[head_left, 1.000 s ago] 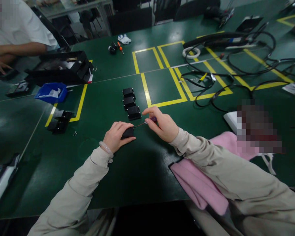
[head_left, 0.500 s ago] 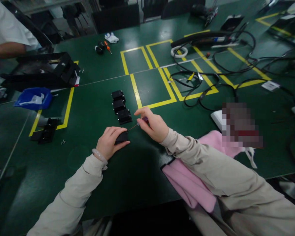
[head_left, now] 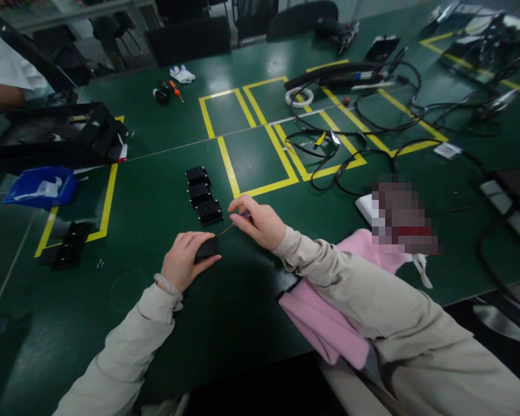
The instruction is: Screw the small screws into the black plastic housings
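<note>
My left hand [head_left: 186, 258] is closed around a small black block-shaped part [head_left: 206, 250] on the table, thumb on the near side and fingers over the far side. In my right hand [head_left: 260, 222] is a screwdriver [head_left: 245, 214], its handle pinched between thumb and fingers. The thin shaft slants down to the left and its tip meets the right end of the black part; the exact contact is too small to make out. Just beyond lies a row of three similar black parts [head_left: 204, 193] with small bright screws at their corners.
Left are more black parts [head_left: 71, 245], loose screws [head_left: 100, 264], a blue bag [head_left: 43, 186] and a black tray [head_left: 56, 133], with a person's arm [head_left: 2, 98] behind. Black cables [head_left: 342, 173] sprawl at right. A pink cloth [head_left: 325, 320] lies under my right forearm.
The whole view has shifted, so the table things appear further left and slightly lower. Both hands keep their holds on the black part and the screwdriver, whose tip stays at the part.
</note>
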A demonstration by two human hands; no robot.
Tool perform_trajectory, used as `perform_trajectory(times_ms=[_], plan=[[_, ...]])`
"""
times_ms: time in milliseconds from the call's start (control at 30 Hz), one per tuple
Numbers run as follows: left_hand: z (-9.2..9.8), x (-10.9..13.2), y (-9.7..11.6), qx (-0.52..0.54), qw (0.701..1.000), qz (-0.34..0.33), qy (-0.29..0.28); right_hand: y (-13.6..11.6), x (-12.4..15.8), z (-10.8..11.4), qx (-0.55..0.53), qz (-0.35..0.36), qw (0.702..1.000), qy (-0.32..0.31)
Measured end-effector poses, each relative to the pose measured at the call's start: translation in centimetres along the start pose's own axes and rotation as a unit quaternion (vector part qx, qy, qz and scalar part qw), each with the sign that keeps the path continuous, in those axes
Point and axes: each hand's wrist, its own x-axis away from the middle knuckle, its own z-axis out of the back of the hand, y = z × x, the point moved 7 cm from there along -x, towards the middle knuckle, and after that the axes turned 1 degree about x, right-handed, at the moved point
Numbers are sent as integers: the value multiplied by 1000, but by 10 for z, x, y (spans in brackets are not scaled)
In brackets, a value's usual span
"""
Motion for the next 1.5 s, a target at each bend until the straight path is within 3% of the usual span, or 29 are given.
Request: perform_trajectory(times_ms=[133,400,1000,1500], plan=[[-1,0,0,0,1000,3,4,-4,0,0,-5,13,1000,24],[-2,2,1,-17,1000,17,7,-10,0,-6,40,-20,999,-19],[-2,4,-2,-14,999,40,21,-15,-2,-8,28,-13,999,-14],[-2,3,-3,-40,999,30,17,-20,-4,-11,68,-40,996,-52]])
